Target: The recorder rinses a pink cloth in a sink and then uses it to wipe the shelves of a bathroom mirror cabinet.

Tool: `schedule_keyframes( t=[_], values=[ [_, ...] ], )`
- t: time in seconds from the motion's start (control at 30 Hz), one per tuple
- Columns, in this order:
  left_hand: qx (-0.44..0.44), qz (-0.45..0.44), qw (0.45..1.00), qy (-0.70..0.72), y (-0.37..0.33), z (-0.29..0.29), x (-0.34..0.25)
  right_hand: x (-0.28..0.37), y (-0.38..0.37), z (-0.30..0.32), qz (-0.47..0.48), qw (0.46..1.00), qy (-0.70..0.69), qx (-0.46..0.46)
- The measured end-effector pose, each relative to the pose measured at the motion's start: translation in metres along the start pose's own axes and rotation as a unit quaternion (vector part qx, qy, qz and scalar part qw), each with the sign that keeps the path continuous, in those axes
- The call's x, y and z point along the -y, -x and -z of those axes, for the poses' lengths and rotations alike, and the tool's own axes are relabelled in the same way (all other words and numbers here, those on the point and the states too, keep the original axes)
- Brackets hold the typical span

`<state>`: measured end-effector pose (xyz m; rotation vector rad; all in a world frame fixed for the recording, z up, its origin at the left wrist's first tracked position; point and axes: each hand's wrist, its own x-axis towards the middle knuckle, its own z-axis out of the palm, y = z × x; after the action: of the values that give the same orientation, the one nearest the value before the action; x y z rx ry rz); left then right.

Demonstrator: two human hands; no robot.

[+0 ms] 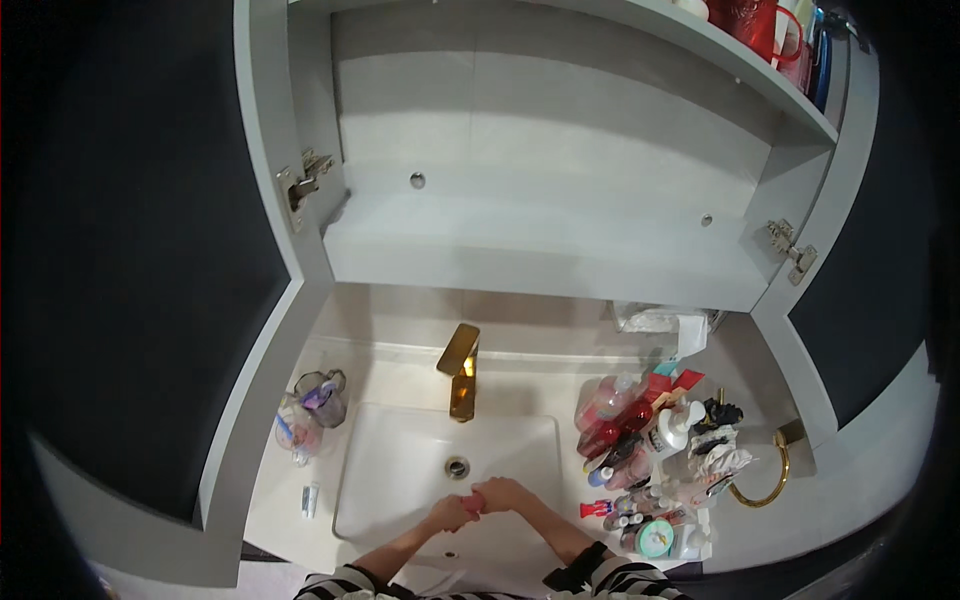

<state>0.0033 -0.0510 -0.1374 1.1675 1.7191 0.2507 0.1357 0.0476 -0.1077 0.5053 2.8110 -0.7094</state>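
Head view: both forearms [403, 551] converge across the near edge of the sink [395, 465]. Left hand [447, 515] and right hand [503, 495] meet, fingers curled, gripping a small pink item [473, 503] between that edge and the drain [457, 468].

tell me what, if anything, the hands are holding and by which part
A small pink item, maybe a cloth, held at either side by the left hand and right hand over the sink; exact part can't be told.
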Motion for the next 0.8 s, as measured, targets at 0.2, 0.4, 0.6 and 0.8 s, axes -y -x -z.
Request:
schedule_keyframes(
  t=[0.2, 0.4, 0.6, 0.8],
  values=[
    [-0.133, -0.269, 0.954, -0.017, 0.035, 0.037, -0.029, 0.024, 0.032, 0.057, -0.101, 0.978, -0.179, -0.044],
    [-0.322, -0.436, 0.839, 0.042, 0.075, 0.073, -0.082, 0.055, 0.067, 0.117, -0.109, 0.93, -0.238, -0.257],
    [-0.48, -0.383, 0.785, -0.084, 0.113, 0.091, -0.11, 0.071, 0.075, 0.118, -0.105, 0.787, -0.523, -0.311],
    [-0.494, -0.441, 0.748, -0.049, 0.119, 0.088, -0.106, 0.066, 0.076, 0.098, -0.126, 0.697, -0.669, -0.224]
  ],
)
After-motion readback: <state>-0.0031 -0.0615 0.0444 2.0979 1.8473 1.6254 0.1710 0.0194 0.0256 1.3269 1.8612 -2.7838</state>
